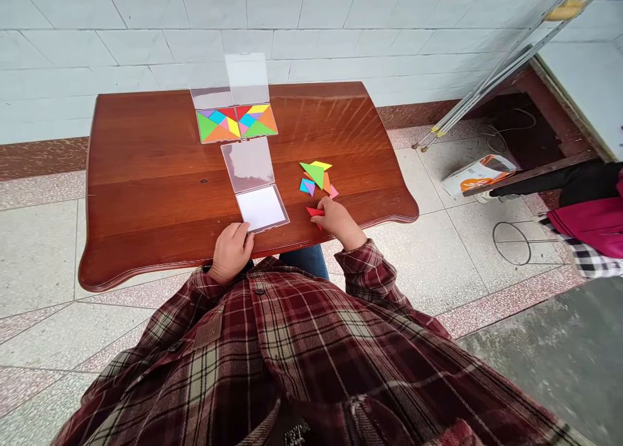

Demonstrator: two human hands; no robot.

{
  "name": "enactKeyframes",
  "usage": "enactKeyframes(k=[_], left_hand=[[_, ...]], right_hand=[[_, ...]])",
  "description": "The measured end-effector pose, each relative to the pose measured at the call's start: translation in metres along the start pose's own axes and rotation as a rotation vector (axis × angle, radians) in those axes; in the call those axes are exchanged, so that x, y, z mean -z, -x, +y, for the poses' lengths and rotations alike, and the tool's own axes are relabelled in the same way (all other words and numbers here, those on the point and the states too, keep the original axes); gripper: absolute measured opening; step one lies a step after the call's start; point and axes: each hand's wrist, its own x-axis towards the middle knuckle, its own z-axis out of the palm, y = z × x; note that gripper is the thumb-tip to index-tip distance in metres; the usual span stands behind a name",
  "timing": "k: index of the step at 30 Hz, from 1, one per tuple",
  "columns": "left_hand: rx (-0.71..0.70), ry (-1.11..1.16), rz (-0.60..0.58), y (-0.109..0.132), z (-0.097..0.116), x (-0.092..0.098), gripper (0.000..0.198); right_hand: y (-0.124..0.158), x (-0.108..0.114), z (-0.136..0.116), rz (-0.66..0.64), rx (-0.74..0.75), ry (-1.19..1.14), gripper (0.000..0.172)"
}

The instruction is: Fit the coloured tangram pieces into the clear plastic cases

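Observation:
My right hand pinches a red triangle low over the table's front part. Just beyond it lies a loose pile of tangram pieces, with a green triangle on top and yellow, orange, blue, purple and pink pieces around it. My left hand rests at the near left corner of an open clear case with a white base, its fingers apart and nothing in them. Behind that case stand two open cases side by side, a left one and a right one, both filled with coloured pieces.
The brown wooden table stands against a tiled wall. Crutches lean at the right, near a white and orange box on the floor. Part of another person shows at the right edge, beside a wire ring.

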Motion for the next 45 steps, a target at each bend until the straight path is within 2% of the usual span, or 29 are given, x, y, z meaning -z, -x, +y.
enactKeyframes(k=[3, 7, 10, 12, 16, 20, 28, 33, 37, 39, 41, 45], left_hand=[[-0.005, 0.001, -0.009, 0.0, 0.0, 0.0, 0.027], [-0.014, -0.011, -0.011, 0.0, -0.001, -0.001, 0.027], [-0.012, -0.009, -0.016, -0.001, -0.001, -0.001, 0.026], [-0.013, -0.007, -0.018, -0.001, 0.0, 0.0, 0.026], [-0.027, -0.019, -0.016, -0.001, 0.001, 0.001, 0.026], [-0.035, -0.027, -0.007, 0.0, 0.0, -0.001, 0.026], [-0.042, -0.037, -0.01, 0.0, -0.001, -0.001, 0.027], [-0.031, -0.016, -0.031, 0.0, -0.001, -0.001, 0.028], [-0.016, 0.01, -0.036, 0.0, -0.001, -0.001, 0.027], [-0.012, 0.012, -0.035, 0.0, 0.0, -0.001, 0.027], [-0.01, 0.013, -0.042, -0.001, 0.0, 0.0, 0.028], [-0.007, 0.016, -0.055, -0.002, 0.001, 0.002, 0.028]], right_hand=[[-0.001, -0.006, -0.004, 0.02, 0.063, -0.297, 0.016], [-0.004, -0.02, -0.03, -0.015, 0.117, -0.739, 0.014], [-0.008, -0.036, -0.052, -0.046, 0.107, -0.832, 0.017], [-0.01, -0.044, -0.061, -0.018, 0.113, -0.762, 0.016], [-0.006, -0.045, -0.068, 0.132, 0.174, -0.393, 0.008], [0.001, -0.038, -0.067, 0.141, 0.165, -0.156, 0.006], [-0.006, -0.041, -0.064, 0.105, 0.16, -0.351, 0.006], [0.004, -0.028, -0.062, 0.038, 0.22, -0.18, 0.013], [0.002, -0.02, -0.057, 0.074, 0.249, -0.074, 0.012], [-0.002, -0.02, -0.057, 0.101, 0.308, -0.054, 0.012], [-0.006, -0.02, -0.062, 0.085, 0.425, -0.021, 0.02], [-0.011, -0.021, -0.074, -0.062, 0.614, 0.153, 0.034]])
